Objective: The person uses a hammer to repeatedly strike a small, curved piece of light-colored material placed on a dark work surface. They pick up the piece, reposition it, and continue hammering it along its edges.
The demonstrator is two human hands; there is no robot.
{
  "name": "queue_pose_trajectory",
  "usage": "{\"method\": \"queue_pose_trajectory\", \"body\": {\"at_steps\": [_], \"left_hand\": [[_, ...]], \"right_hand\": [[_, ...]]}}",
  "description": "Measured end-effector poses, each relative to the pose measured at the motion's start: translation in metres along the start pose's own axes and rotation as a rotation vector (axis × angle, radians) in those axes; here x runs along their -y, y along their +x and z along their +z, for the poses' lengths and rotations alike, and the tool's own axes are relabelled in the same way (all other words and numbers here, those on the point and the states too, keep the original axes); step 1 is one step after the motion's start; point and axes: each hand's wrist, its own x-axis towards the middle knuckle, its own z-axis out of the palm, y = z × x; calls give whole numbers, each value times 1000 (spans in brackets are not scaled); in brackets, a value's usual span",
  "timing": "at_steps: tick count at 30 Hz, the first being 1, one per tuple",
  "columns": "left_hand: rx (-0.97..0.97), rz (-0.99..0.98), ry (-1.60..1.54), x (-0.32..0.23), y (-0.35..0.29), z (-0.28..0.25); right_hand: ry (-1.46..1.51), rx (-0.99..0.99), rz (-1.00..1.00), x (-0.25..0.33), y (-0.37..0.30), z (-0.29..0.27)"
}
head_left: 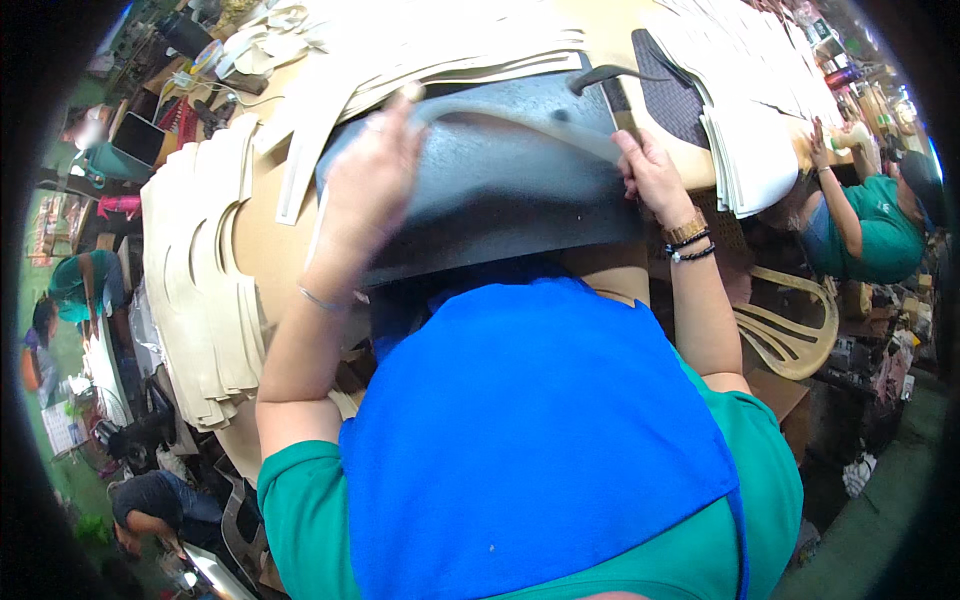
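Observation:
A pale, curved strip (530, 122), smeared by motion, spans between my hands above a black board (500, 200). Its right end is pinched in the closed fingers of my right hand (655, 172), over the board's right edge. My left hand (372, 175) is blurred over the board's left side, its fingers curled where the strip's other end meets them. Beyond the strip, a dark, hooked tool (608, 74) lies at the board's far right corner. What the strip is made of cannot be told.
Cream cut-out sheets are stacked at the left (205, 280) and far side (450, 45); a white stack (745, 150) lies right, beside a dark textured piece (672, 100). A slatted beige chair back (795, 325) stands near my right elbow. A co-worker in green (870, 225) works at the right.

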Motion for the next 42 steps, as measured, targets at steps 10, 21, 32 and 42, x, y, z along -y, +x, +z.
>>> {"method": "queue_pose_trajectory", "body": {"at_steps": [10,21,32,42], "left_hand": [[248,121,-133,-38,-54,30],[324,-16,75,-30,-30,1],[293,252,-91,-34,-26,53],[337,-81,-197,-46,46,111]], "right_hand": [[-308,-81,-138,3,-39,-39],[-171,-162,-220,33,-61,-56],[-613,-62,-281,16,-43,-26],[-735,-45,-187,2,-38,-10]]}}
